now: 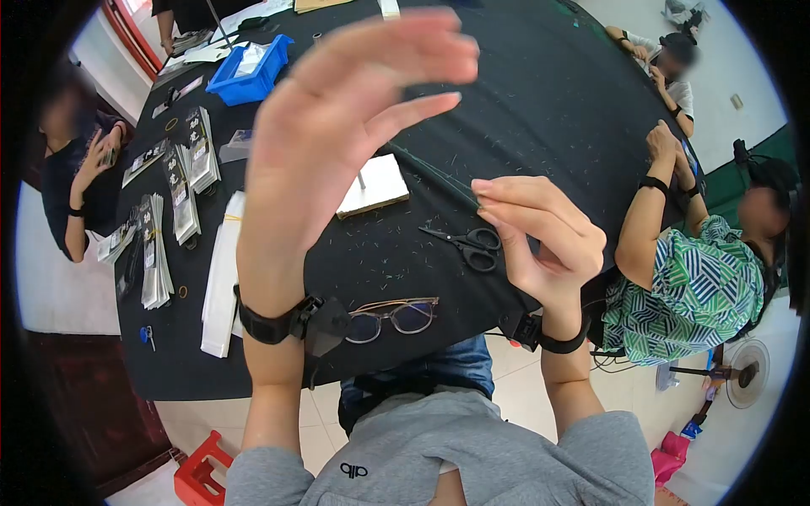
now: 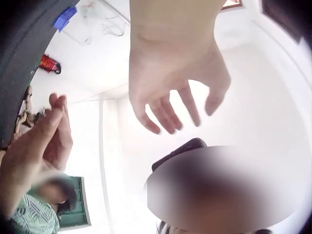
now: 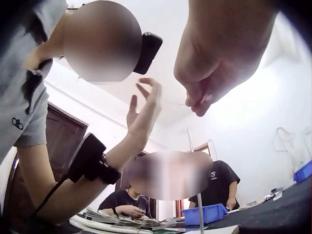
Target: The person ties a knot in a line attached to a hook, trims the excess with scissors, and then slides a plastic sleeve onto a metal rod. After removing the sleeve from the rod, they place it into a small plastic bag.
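Observation:
My left hand [image 1: 329,126] is raised high over the table, blurred, fingers spread and slightly bent with nothing in them. In the left wrist view its fingers [image 2: 168,117] hang apart. My right hand [image 1: 548,232] pinches thumb and fingertips together above a pair of black scissors [image 1: 472,246]. From that pinch a fine thread [image 3: 179,103] shows faintly in the right wrist view; its far end is lost to sight. A white block [image 1: 380,187] lies between the hands, and a thin metal rod [image 3: 196,180] rises upright from it.
Eyeglasses [image 1: 392,320] lie near the table's front edge. Bundled printed packets [image 1: 181,194], long white strips [image 1: 221,287] and a blue basket [image 1: 251,72] stand to the left. Small clippings dot the black cloth [image 1: 540,110]. Other people sit around the table.

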{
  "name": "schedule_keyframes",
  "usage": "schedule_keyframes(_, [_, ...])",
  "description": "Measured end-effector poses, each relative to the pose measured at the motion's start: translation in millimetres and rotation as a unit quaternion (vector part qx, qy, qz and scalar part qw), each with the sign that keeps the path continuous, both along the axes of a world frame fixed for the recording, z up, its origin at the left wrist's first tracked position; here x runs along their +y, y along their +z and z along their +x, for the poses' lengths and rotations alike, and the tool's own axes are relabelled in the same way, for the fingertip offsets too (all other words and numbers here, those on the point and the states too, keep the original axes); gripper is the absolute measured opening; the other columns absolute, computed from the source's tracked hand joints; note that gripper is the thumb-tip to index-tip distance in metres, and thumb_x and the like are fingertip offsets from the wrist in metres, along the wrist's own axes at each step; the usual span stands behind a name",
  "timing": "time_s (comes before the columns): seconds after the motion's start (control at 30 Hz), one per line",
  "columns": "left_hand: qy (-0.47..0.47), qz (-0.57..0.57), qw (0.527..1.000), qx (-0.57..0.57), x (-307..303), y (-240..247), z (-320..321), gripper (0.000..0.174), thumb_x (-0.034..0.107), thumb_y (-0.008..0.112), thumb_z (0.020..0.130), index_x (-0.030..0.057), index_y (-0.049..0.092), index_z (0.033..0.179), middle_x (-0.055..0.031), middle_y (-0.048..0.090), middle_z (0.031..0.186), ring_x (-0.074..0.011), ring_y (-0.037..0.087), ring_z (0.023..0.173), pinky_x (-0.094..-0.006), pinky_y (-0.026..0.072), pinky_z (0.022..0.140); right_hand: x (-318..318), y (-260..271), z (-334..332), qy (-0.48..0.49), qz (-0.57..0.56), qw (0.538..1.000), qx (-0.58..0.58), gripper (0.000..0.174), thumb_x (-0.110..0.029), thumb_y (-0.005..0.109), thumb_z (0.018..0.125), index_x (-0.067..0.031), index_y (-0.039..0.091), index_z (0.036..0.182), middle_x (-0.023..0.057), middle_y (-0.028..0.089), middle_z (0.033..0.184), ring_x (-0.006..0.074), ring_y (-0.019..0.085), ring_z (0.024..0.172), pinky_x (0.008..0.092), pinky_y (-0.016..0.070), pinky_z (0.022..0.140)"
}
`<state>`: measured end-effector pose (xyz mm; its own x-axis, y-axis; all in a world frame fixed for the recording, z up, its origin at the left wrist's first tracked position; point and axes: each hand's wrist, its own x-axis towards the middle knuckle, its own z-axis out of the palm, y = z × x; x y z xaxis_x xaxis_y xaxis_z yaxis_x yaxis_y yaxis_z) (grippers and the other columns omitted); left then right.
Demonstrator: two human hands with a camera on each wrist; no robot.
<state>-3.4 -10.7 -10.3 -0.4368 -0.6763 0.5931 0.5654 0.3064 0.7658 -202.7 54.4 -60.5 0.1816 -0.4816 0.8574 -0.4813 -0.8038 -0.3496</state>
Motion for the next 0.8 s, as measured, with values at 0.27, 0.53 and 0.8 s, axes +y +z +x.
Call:
schedule_keyframes(0.27, [0.091,-0.020,0.935,-0.341,23.2,-5.3,-12.6,0.016,0.008,0.059,0.091,-0.0020,0.061,0.103,-0.0038,0.064,0.089,-0.0051,0.058,0.076,-0.0181,0.0458,0.067,-3.0,13.1,0.2,-0.068,-0.103,0.992,0.038,0.021,0.011,0.069,0.061,0.0069,0.068,0.081,0.0158,0.068,0.088,0.0261,0.068,0.082,0.0310,0.0540,0.070])
schedule_keyframes(0.53, [0.091,0.023,0.934,-0.344,19.8,-7.6,-13.3,0.014,0.010,0.064,0.089,-0.0014,0.065,0.096,-0.0014,0.064,0.079,-0.0004,0.055,0.067,-0.0137,0.0400,0.057,-1.9,11.9,1.6,-0.083,-0.116,0.987,0.069,0.021,0.009,0.071,0.060,0.0089,0.067,0.081,0.0172,0.068,0.087,0.0282,0.069,0.080,0.0314,0.0554,0.070])
schedule_keyframes(0.8, [0.063,0.040,0.946,-0.314,16.5,-8.6,-12.8,0.016,0.010,0.066,0.088,-0.0032,0.066,0.097,-0.0041,0.066,0.077,-0.0028,0.059,0.067,-0.0134,0.0435,0.058,-2.9,10.2,2.5,-0.079,-0.131,0.986,0.070,0.022,0.010,0.071,0.061,0.0097,0.067,0.082,0.0191,0.068,0.088,0.0291,0.069,0.081,0.0322,0.0557,0.069])
